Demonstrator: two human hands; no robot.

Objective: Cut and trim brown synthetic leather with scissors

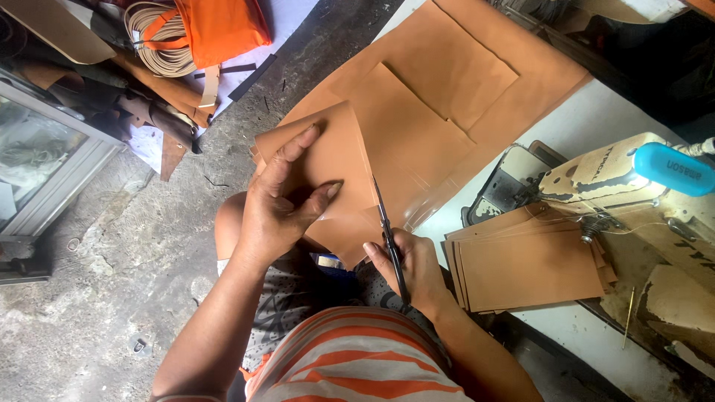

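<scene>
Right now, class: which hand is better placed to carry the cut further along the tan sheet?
Probably the right hand: it already grips the scissors, blades at the sheet's edge. The left hand is pinning the tan sheet.

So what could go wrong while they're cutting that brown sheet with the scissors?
The left hand pinches the tan sheet with its thumb close beside the scissors held in the right hand, so a slip might nick it. The sheet is held in the air over the lap, not flat, so it may flex and the cut could wander.
</scene>
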